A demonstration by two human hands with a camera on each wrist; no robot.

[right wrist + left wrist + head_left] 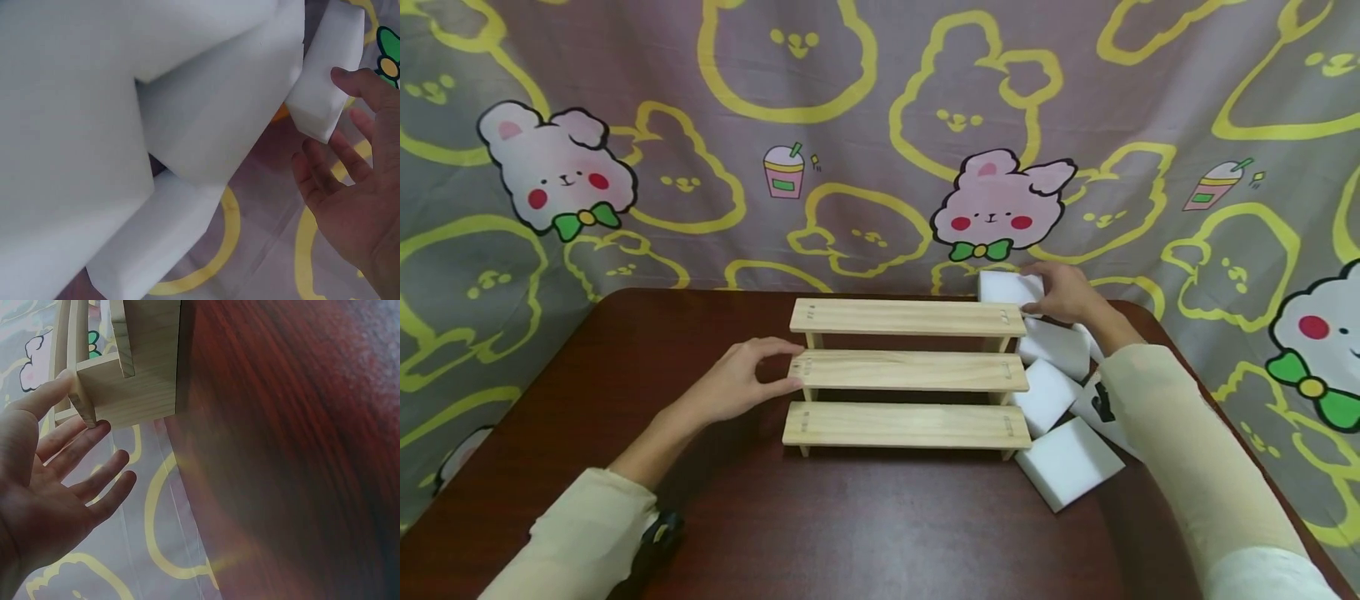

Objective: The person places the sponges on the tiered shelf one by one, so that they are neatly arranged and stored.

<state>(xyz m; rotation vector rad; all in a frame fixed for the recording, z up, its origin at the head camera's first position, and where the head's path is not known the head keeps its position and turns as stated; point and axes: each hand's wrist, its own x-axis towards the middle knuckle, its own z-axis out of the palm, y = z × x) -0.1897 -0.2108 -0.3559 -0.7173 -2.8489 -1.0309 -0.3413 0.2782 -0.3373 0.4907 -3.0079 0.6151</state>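
Patterned curtain (850, 79) behind a dark table (865, 521), with a wooden rack (906, 317) standing on it.
The left hand (741, 379) pinches the left end of the rack's middle shelf (910, 370); the right hand (1063, 292) pinches a white block (1006, 287) at the rack's back right corner. Other white blocks (1070, 462) crowd the rack's right side. An uneven tug from the left hand could skew the whole rack; a low sweep of the right sleeve (1180, 450) might scatter those crowded blocks.
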